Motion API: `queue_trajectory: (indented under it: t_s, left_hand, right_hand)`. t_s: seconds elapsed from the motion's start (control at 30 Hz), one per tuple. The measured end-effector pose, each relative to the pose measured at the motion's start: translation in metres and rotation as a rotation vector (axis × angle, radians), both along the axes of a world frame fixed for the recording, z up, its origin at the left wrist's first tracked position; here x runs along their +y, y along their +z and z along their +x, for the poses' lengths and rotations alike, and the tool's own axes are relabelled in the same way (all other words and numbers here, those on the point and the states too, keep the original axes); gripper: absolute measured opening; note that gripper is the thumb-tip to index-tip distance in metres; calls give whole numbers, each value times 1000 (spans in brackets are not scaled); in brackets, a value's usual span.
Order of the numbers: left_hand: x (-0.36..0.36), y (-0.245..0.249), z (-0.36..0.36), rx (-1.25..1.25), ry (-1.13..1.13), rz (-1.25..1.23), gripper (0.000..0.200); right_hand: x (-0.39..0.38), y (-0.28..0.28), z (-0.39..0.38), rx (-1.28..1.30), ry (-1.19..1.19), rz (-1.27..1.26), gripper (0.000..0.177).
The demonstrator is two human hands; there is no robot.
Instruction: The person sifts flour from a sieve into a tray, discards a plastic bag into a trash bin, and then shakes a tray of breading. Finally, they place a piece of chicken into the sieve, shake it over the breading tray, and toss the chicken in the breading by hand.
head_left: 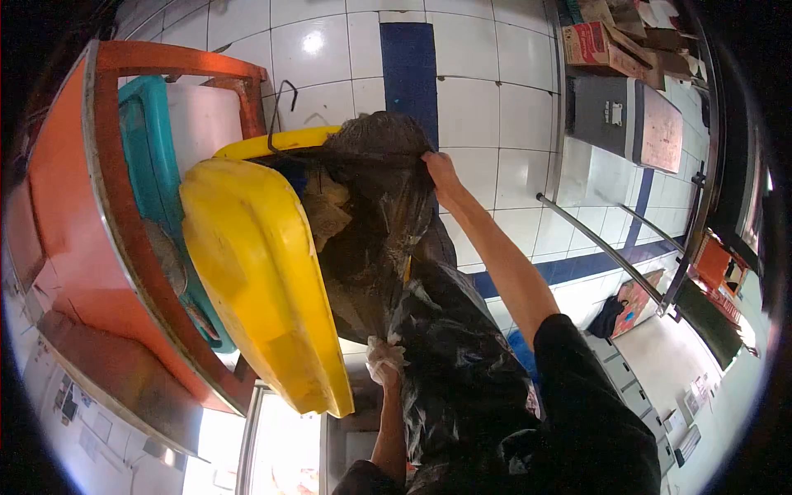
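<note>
A large black plastic bag point(363, 239) hangs with its mouth spread wide at the middle of the head view. Crumpled brownish waste shows inside. My right hand point(441, 175) pinches the bag's upper right rim. Lower down, my left hand point(384, 363) is closed on the near rim, with crumpled whitish plastic or a torn glove around its fingers. Just left of the bag stands a yellow lid point(256, 280), tilted beside the opening. A yellow rim point(272, 143) shows behind the bag, with a bent dark wire point(276, 120) against it.
An orange table frame point(111, 181) stands at the left, with a teal tub point(153, 165) within it. Metal rails point(594, 241) run across the right side. Farther up are a grey cooler point(606, 115) and cardboard boxes point(587, 45). White tiles point(470, 115) with a blue stripe point(408, 70) lie behind the bag.
</note>
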State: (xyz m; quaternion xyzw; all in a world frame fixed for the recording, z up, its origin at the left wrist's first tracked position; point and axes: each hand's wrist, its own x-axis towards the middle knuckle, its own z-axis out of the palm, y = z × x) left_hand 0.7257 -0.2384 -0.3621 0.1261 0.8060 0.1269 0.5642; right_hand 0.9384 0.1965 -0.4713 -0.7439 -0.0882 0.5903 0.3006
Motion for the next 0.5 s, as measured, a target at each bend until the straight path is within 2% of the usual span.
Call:
queue_trajectory:
  t_s: [0.03,0.07,0.1,0.13,0.17,0.2,0.27,0.33,0.4,0.43,0.5]
  left_hand:
    - [4,2,2,-6,35,174,23]
    - [11,-6,6,161,-172,62,26]
    - [1,-19,5,159,-174,50,26]
    - [-7,-34,4,113,-97,61,26]
    - [-12,-46,5,68,-20,74,27]
    - [50,0,17,-142,437,-32,28]
    - [52,-14,16,-211,521,-49,28]
    - [39,-51,15,-275,609,-61,27]
    - [18,-89,12,353,-1012,13,31]
    - [14,-95,10,348,-1016,3,31]
    - [69,-76,16,121,-578,9,32]
  right_hand:
    - [0,-12,2,-1,-1,-4,36]
    - [-1,-22,3,56,-55,31,37]
    - [-2,-26,4,112,-107,65,38]
    - [-1,-29,9,111,-106,53,38]
    - [7,-21,15,47,46,110,42]
    - [12,-16,20,-17,196,170,45]
    - [21,-18,14,-50,216,168,45]
    - [30,-34,6,-77,239,170,45]
    - [32,-70,1,-4,220,140,44]
    - [28,-85,-2,-2,217,130,44]
    - [19,-109,-6,216,18,182,46]
